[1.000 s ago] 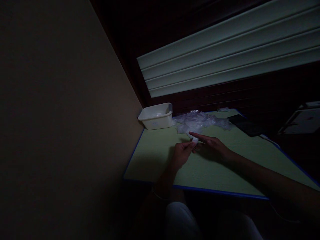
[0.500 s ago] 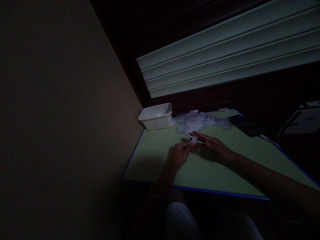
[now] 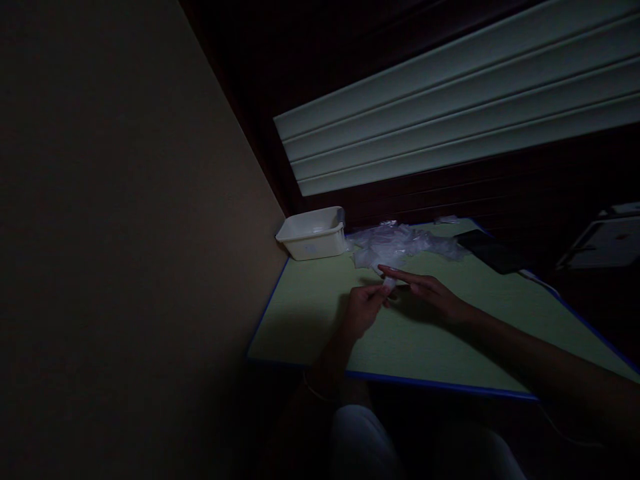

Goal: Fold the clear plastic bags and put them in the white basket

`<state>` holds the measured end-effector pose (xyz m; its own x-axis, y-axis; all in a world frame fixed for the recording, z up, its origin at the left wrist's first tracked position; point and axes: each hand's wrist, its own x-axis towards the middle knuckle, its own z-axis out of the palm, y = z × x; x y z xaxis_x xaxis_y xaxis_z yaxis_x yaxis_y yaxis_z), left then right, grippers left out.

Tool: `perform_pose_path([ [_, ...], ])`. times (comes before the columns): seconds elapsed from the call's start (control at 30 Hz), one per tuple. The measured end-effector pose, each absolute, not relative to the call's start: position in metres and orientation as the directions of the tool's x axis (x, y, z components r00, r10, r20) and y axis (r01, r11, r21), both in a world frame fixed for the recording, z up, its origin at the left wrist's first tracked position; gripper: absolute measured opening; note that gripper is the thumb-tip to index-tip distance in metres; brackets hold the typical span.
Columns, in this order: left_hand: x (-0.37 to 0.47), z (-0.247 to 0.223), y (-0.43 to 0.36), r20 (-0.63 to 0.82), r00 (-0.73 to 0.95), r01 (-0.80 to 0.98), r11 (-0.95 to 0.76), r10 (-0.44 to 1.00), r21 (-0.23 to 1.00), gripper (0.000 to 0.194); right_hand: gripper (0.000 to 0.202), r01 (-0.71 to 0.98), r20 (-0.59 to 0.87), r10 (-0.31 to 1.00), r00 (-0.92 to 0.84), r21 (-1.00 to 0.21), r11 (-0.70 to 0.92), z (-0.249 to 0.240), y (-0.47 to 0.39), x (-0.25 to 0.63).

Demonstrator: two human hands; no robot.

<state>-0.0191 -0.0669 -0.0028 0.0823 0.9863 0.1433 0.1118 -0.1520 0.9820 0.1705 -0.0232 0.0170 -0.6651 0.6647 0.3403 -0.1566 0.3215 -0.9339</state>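
Between the thumb and fingers of my left hand [image 3: 363, 309] is a small whitish translucent piece [image 3: 390, 283], perhaps a plastic bag. My right hand [image 3: 430, 292] is beside it, fingers stretched out over the piece's upper edge; whether they touch it is hard to tell in the dim light. Both hands are above the light green table [image 3: 440, 353]. Just beyond the fingertips lies a heap of clear plastic bags [image 3: 390, 241].
A white plastic bin [image 3: 317, 247] stands at the table's back left, near the wall. At the back right lies a dark flat object [image 3: 490, 251] with a pale cable or strip beside it. The table has a blue edge.
My right hand's fingers have come down slightly and lie flatter over the whitish piece, less of which shows now. My left hand stays nearly in place.
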Motion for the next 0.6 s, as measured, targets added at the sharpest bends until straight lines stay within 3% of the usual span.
perform_pose_path([
  [0.17,-0.020,-0.001,-0.069,0.136,0.068,0.149,-0.145,0.988,0.978,0.046,0.061,-0.253,0.318,0.787,-0.529,-0.944,0.212,0.020,-0.018,0.170],
  [0.3,-0.019,0.002,-0.070,0.122,0.067,0.195,-0.133,0.990,0.972,0.046,0.051,-0.095,0.246,0.890,-0.385,-0.969,0.227,0.022,-0.015,0.168],
  [0.4,-0.018,0.002,-0.071,0.121,0.075,0.257,-0.137,0.990,0.957,0.047,0.044,0.026,0.189,0.899,-0.395,-0.976,0.217,0.021,-0.014,0.167],
  [0.6,-0.017,0.000,-0.071,0.118,0.086,0.323,-0.140,0.989,0.936,0.044,0.037,0.080,0.206,0.888,-0.412,-0.962,0.260,0.016,-0.012,0.168],
])
